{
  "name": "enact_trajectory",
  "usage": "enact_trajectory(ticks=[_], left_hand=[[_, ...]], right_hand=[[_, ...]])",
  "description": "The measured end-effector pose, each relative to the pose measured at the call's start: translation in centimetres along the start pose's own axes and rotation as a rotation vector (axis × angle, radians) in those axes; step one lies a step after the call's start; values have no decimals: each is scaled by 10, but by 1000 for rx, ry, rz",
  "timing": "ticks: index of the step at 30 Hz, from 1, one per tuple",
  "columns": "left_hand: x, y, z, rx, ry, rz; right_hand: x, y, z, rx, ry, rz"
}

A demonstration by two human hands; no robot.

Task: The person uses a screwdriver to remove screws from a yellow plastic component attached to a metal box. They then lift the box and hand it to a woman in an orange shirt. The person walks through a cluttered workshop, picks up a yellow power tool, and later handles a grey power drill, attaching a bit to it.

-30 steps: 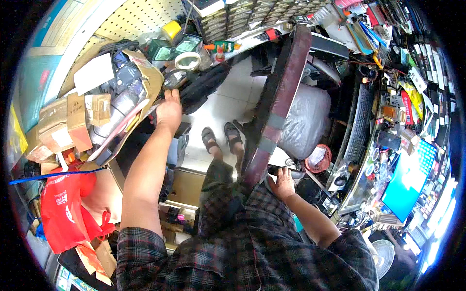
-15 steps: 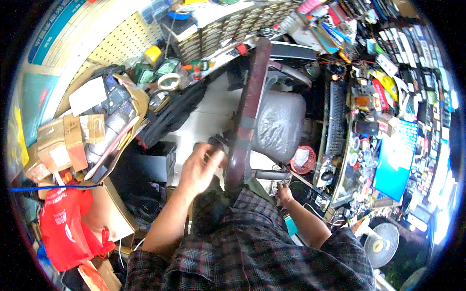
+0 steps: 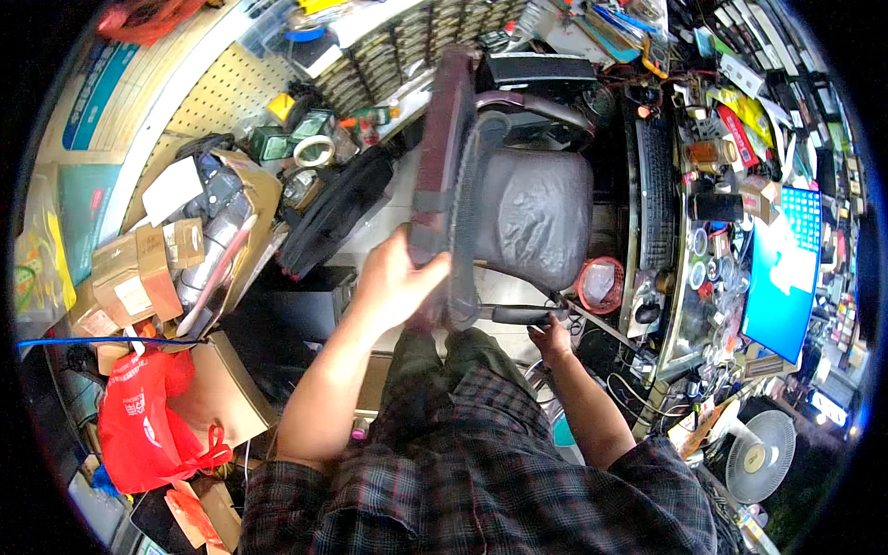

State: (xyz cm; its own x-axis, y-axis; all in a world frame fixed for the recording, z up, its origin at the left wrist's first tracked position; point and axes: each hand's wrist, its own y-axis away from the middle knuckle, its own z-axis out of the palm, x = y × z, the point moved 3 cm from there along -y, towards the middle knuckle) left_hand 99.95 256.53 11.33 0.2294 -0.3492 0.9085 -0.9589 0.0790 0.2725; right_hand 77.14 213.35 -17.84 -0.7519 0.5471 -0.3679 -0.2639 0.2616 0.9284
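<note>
An office chair stands before me, with a dark maroon backrest [image 3: 442, 176] and a grey seat [image 3: 544, 208] that looks shiny and creased. My left hand [image 3: 398, 273] is closed on the backrest's lower left part, thumb on the near side and the fingers partly hidden behind it. At the near armrest [image 3: 520, 314], my right hand [image 3: 552, 340] has its fingers at the end of the bar; whether they wrap round it is hard to see. The far armrest [image 3: 546, 109] curves beyond the seat.
Right of the chair runs a desk with a black keyboard [image 3: 655, 194], a mouse [image 3: 647, 314] and a lit screen [image 3: 782, 277]. A red wastebasket [image 3: 601, 285] is beside the seat. Leftward are a black bag [image 3: 338, 213], cardboard boxes [image 3: 139, 277] and a red bag [image 3: 139, 425].
My left hand has closed on the backrest, which has turned slightly and shifted left. My right hand has moved up to the near armrest's end.
</note>
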Motion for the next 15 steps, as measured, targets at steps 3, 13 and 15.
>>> enact_trajectory(ticks=[3, 13, 15], left_hand=[[-10, 14, -9, -12, 176, -58], [-42, 48, -118, 325, 146, -218], [-50, 57, -133, 334, 30, -202]], right_hand=[[25, -17, -5, 11, 361, -253], [105, -21, 64, -386, 872, -284], [90, 4, 91, -468, 1070, -231]])
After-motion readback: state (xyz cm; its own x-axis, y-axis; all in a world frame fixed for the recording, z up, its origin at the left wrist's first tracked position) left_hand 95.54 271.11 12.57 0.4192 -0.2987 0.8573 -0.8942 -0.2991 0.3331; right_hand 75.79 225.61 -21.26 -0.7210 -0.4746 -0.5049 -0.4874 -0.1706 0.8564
